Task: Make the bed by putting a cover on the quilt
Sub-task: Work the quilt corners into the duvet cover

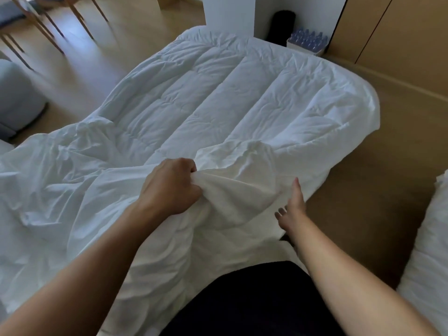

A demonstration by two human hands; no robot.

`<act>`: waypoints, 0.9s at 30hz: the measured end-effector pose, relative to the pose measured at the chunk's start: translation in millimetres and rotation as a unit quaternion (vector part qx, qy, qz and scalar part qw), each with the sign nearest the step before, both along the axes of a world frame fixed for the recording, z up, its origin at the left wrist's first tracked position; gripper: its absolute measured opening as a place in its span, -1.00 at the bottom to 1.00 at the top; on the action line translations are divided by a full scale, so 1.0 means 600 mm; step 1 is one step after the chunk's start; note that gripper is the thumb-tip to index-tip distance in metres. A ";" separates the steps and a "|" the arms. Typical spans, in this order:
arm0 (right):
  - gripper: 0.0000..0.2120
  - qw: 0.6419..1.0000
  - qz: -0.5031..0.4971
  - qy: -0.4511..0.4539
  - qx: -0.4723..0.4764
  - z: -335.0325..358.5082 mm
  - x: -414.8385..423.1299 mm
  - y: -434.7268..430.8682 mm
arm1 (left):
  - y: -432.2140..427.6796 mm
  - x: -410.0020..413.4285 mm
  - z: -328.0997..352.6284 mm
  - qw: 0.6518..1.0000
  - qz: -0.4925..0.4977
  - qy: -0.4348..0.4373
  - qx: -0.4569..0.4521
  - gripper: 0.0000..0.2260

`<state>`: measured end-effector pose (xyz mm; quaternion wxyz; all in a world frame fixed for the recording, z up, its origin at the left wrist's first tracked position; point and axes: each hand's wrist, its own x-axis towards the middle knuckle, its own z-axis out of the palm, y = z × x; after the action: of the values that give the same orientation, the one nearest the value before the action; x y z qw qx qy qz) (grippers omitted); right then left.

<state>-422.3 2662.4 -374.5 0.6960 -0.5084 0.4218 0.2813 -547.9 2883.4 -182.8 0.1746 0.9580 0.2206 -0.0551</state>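
So on the far left there was a grey sofa, with some wooden chair legs behind it. The cover was bunched up in loose wrinkles on the left, spilling across the near end of the quilt and down toward the person.

The left hand had its fingers curled tight, pinching a fold of the cover and pulling it up off the quilt into a little tent.

The quilt itself lay flat and spread out in the middle. Its long axis ran away from the person, leaning a bit to the right. The stitched channels went the same way, and the far end pointed at a white pillar. Honestly couldn't tell if the tan surface under it was the floor or a bed base.

The right hand was relaxed, fingers straight with the thumb held apart. It rested against the near right edge of the white fabric, and some of the fingers were hidden by it.

Past the far right corner sat a pack of water bottles next to wooden wardrobe doors. A white pillow was over on the right edge, apart from the quilt.
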 end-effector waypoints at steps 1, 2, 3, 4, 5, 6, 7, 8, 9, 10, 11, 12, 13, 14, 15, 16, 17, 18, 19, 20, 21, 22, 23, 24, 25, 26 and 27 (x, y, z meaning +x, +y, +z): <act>0.01 0.990 -0.039 0.062 0.118 -0.027 0.022 -0.012 | -0.003 -0.001 -0.001 1.000 -0.002 0.001 0.004 -0.90; -0.05 0.976 -0.035 0.083 0.200 -0.042 0.040 -0.019 | -0.008 -0.002 -0.002 1.000 -0.002 0.002 0.011 -0.90; -0.14 0.965 -0.003 0.075 0.253 -0.042 0.052 -0.019 | -0.012 -0.004 -0.004 1.000 0.001 -0.001 0.019 -0.88; -0.25 0.955 0.039 0.053 0.290 -0.040 0.063 -0.015 | -0.017 -0.004 -0.006 1.000 0.003 -0.008 0.027 -0.84; -0.33 0.945 0.091 0.033 0.313 -0.031 0.071 -0.009 | -0.020 -0.002 -0.008 0.999 0.005 -0.021 0.033 -0.79; -0.39 0.932 0.140 0.026 0.334 -0.025 0.078 -0.002 | -0.023 0.000 -0.009 0.999 0.008 -0.033 0.036 -0.74; -0.41 0.919 0.173 0.027 0.354 -0.017 0.086 0.002 | -0.026 0.003 -0.010 0.998 0.013 -0.040 0.038 -0.71; -0.43 0.904 0.204 0.031 0.375 -0.010 0.096 0.006 | -0.029 0.005 -0.009 0.998 0.017 -0.041 0.039 -0.70; -0.45 0.893 0.234 0.037 0.382 0.000 0.105 0.009 | -0.034 0.007 -0.008 0.998 0.020 -0.038 0.039 -0.74; -0.48 0.880 0.265 0.051 0.390 0.006 0.116 0.013 | -0.041 0.008 -0.008 0.999 0.019 -0.030 0.038 -0.78; -0.51 0.871 0.291 0.060 0.392 0.015 0.125 0.019 | -0.049 0.009 -0.007 0.999 0.015 -0.019 0.038 -0.82; -0.53 0.861 0.311 0.063 0.397 0.023 0.134 0.027 | -0.059 0.008 -0.007 0.999 0.012 -0.006 0.039 -0.84; -0.53 0.856 0.321 0.055 0.401 0.032 0.144 0.036 | -0.070 0.004 -0.009 0.999 0.013 0.011 0.043 -0.84; -0.52 0.854 0.325 0.046 0.405 0.041 0.156 0.044 | -0.081 -0.003 -0.010 0.998 0.021 0.031 0.047 -0.83; -0.52 0.852 0.330 0.035 0.405 0.049 0.168 0.050 | -0.093 -0.014 -0.012 0.997 0.035 0.047 0.054 -0.83; -0.53 0.850 0.338 0.027 0.404 0.058 0.180 0.053 | -0.105 -0.025 -0.014 0.995 0.049 0.062 0.062 -0.84; -0.54 0.844 0.353 0.018 0.403 0.068 0.192 0.053 | -0.120 -0.035 -0.015 0.992 0.063 0.080 0.068 -0.86; -0.56 0.836 0.373 0.012 0.403 0.078 0.201 0.050 | -0.135 -0.043 -0.017 0.989 0.075 0.110 0.066 -0.87; -0.58 0.824 0.396 0.008 0.405 0.088 0.207 0.048 | -0.150 -0.047 -0.022 0.983 0.080 0.156 0.061 -0.88; -0.59 0.814 0.417 0.005 0.405 0.097 0.210 0.046 | -0.167 -0.042 -0.024 0.973 0.081 0.209 0.058 -0.90; -0.60 0.802 0.435 0.002 0.409 0.103 0.209 0.045 | -0.184 -0.034 -0.026 0.963 0.084 0.251 0.060 -0.91; -0.61 0.793 0.447 0.004 0.413 0.108 0.206 0.045 | -0.197 -0.024 -0.031 0.956 0.099 0.268 0.062 -0.86; -0.61 0.786 0.455 0.006 0.418 0.110 0.203 0.046 | -0.206 -0.012 -0.036 0.955 0.120 0.263 0.063 -0.71; -0.60 0.783 0.458 0.009 0.421 0.113 0.199 0.047 | -0.210 0.004 -0.043 0.960 0.154 0.228 0.050 -0.47; -0.58 0.781 0.457 0.009 0.425 0.114 0.196 0.047 | -0.206 0.022 -0.052 0.963 0.204 0.174 0.022 -0.26; -0.56 0.781 0.455 0.009 0.428 0.117 0.194 0.047 | -0.200 0.044 -0.057 0.961 0.252 0.114 -0.021 -0.14; -0.55 0.781 0.453 0.007 0.430 0.120 0.193 0.046 | -0.192 0.068 -0.059 0.953 0.289 0.061 -0.070 -0.10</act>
<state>-306.7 2690.2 -302.5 0.6316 -0.2868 -0.0166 0.7201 -507.1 2768.5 -218.2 0.2359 0.8338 0.4935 -0.0755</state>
